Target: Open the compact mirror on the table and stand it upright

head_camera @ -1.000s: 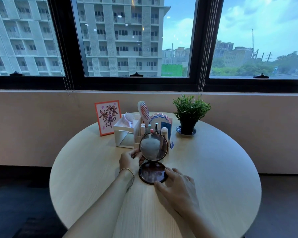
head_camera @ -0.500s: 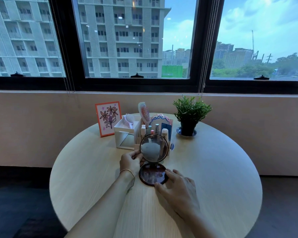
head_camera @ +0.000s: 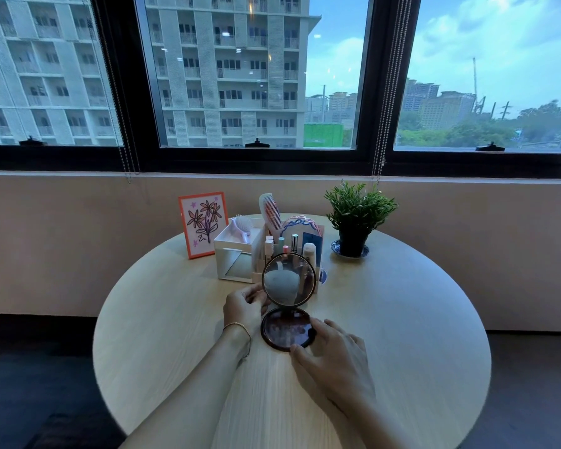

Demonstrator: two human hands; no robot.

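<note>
Both halves of the round dark-brown compact mirror (head_camera: 287, 306) are already apart: its base disc lies flat on the pale round wooden table (head_camera: 402, 335), near your edge and just in front of the white desk organiser (head_camera: 240, 257), while the lid stands close to vertical on the hinge, its glass facing you.

Your left hand (head_camera: 245, 307) pinches the lid's left rim between thumb and fingertips. Your right hand (head_camera: 331, 361) lies spread and relaxed, fingers (head_camera: 318, 325) resting on the near right rim of the base, pressing it down rather than gripping.

You are at the last step, I judge: setting the lid's angle so the mirror stands by itself. Next you need to ease the left pinch off first, keeping the right fingers on the base, and watch whether the hinge holds; if the lid sags, nudge it back before you let go entirely.

Against the frames a second and half a second earlier, almost nothing differs: lid angle, base position and both hands match, with only a slight shift in the head camera's framing.
</note>
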